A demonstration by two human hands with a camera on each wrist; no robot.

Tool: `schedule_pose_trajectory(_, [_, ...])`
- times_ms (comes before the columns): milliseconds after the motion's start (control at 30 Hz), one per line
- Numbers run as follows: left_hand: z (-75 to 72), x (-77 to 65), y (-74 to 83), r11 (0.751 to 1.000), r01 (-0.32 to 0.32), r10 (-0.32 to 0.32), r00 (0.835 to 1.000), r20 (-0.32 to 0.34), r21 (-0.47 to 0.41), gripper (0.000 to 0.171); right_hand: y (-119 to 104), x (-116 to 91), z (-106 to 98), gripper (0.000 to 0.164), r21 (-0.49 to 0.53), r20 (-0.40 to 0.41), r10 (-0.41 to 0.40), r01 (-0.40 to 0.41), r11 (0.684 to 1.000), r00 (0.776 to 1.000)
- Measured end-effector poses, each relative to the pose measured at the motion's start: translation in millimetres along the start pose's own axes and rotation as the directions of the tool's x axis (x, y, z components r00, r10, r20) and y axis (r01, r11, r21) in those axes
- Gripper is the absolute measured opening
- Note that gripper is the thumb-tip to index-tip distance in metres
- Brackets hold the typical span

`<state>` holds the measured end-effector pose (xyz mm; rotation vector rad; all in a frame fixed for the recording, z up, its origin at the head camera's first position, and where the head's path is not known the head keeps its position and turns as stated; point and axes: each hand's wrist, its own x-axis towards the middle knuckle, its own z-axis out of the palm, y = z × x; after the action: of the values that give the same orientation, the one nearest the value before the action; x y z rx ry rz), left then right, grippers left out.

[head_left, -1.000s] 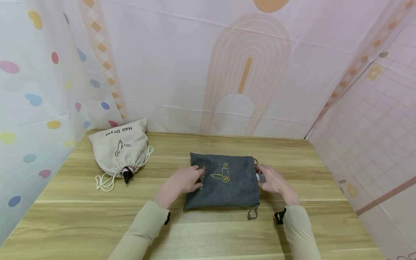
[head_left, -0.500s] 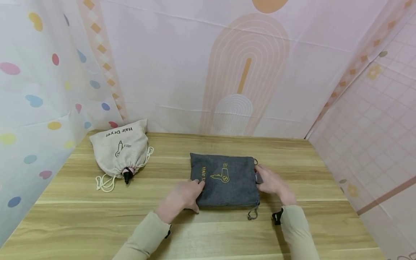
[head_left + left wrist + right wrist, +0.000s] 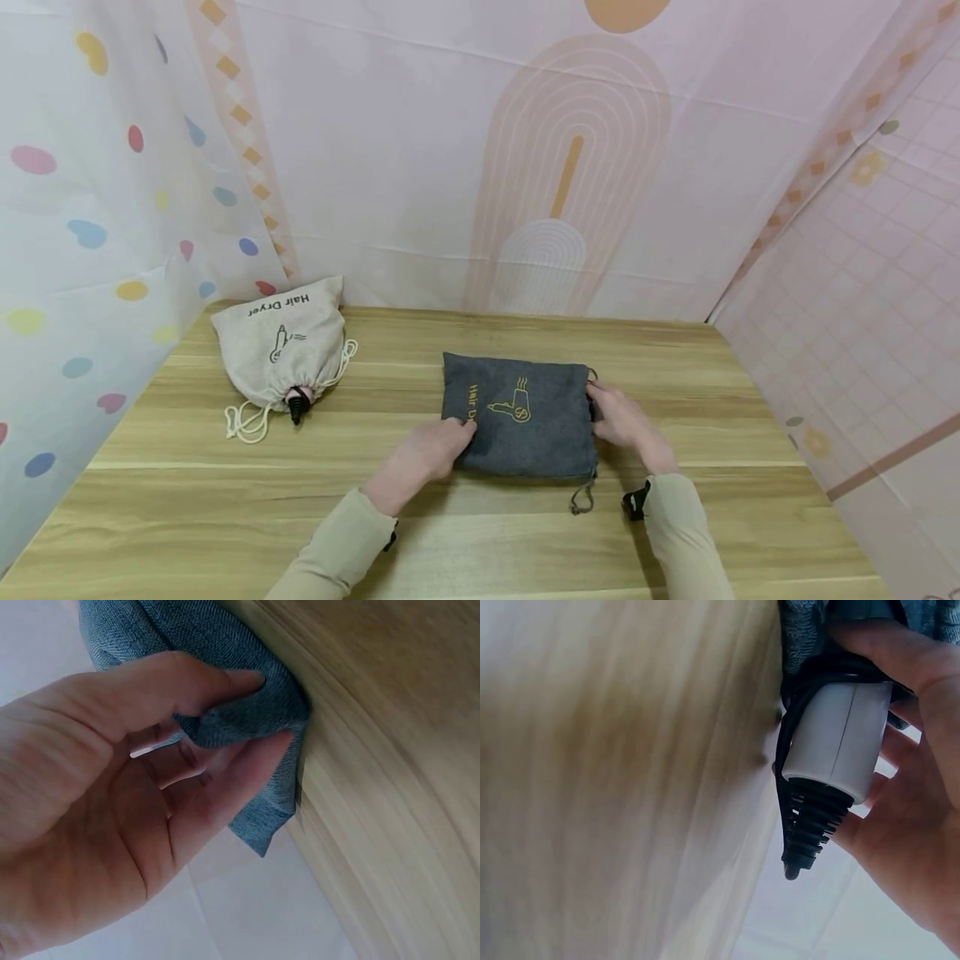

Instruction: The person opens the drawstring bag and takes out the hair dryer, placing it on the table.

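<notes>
A dark grey drawstring bag (image 3: 536, 446) with a yellow hair dryer print lies flat on the table, its mouth to the right. My left hand (image 3: 431, 450) pinches the bag's near left corner; in the left wrist view, folded cloth (image 3: 236, 720) sits between thumb and fingers. At the mouth, my right hand (image 3: 622, 414) grips a hair dryer. The right wrist view shows the dryer's pale handle (image 3: 836, 739) sticking out, with a black cord (image 3: 799, 694) wound round it and a ribbed black cord end. The rest of the dryer is hidden inside the bag.
A beige drawstring bag (image 3: 288, 346) marked "Hair Dryer" lies at the back left of the wooden table (image 3: 225, 517), a black ribbed cord end poking from its gathered mouth. Patterned curtains (image 3: 390, 150) hang behind the table and along both sides.
My left hand has moved from the printed lettering down to the bag's near left corner and now pinches it, folding the cloth. The right hand stays at the mouth, shifting slightly left.
</notes>
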<state>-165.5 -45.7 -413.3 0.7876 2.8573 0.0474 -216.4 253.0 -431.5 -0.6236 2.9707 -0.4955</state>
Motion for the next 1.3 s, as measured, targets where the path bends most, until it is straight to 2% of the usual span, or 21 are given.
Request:
schedule_pose_trajectory(167, [1.9,1.8,-5.5,1.0,-0.013,0.012,1.0,-0.024,-0.016,0.045,1.1,-0.5,-1.0,0.056,0.008,-0.015,-0.03,0.03,1.0,0.999])
schedule_pose_trajectory(333, [3.2,3.8,-12.1,0.999,-0.01,0.008,0.999,-0.04,-0.036,0.045,2.0,-1.3,-1.0,0.052,0.002,-0.015,-0.028,0.028,1.0,1.0])
schedule_pose_trajectory(500, [3.0,4.5,-17.6,0.999,-0.018,0.014,0.996,-0.091,-0.039,0.037,4.2,-1.1,-0.2,0.028,0.003,-0.04,-0.046,0.047,0.999,0.998])
schedule_pose_trajectory(633, [1.6,5.0,-21.3,0.999,-0.013,0.009,0.996,-0.084,-0.051,0.034,7.4,-0.9,0.9,0.019,-0.006,-0.061,-0.067,0.067,0.998,0.996])
schedule_pose_trajectory(733, [0.8,5.8,-24.2,0.998,-0.005,0.001,0.998,-0.068,-0.062,0.033,9.4,-2.0,1.1,0.022,-0.007,-0.085,-0.087,0.086,0.996,0.993])
schedule_pose_trajectory(967, [0.1,8.0,-33.9,0.994,-0.016,0.007,0.996,-0.085,-0.104,0.029,12.4,-5.3,-0.7,0.018,0.036,-0.131,-0.163,0.169,0.985,0.978])
schedule_pose_trajectory(1033, [-0.2,8.6,-37.3,0.994,-0.018,0.009,0.996,-0.086,-0.111,0.028,13.4,-5.8,-1.3,0.019,0.042,-0.117,-0.148,0.154,0.987,0.982])
schedule_pose_trajectory(1200, [-3.3,7.9,-45.5,0.991,-0.028,0.015,0.995,-0.099,-0.132,0.027,15.6,-6.8,-3.3,0.048,0.043,-0.047,-0.074,0.076,0.996,0.996])
schedule_pose_trajectory(1300, [-5.5,7.3,-50.0,0.992,-0.031,0.018,0.995,-0.099,-0.124,0.027,16.8,-7.4,-4.5,0.05,0.043,-0.025,-0.06,0.061,0.997,0.998])
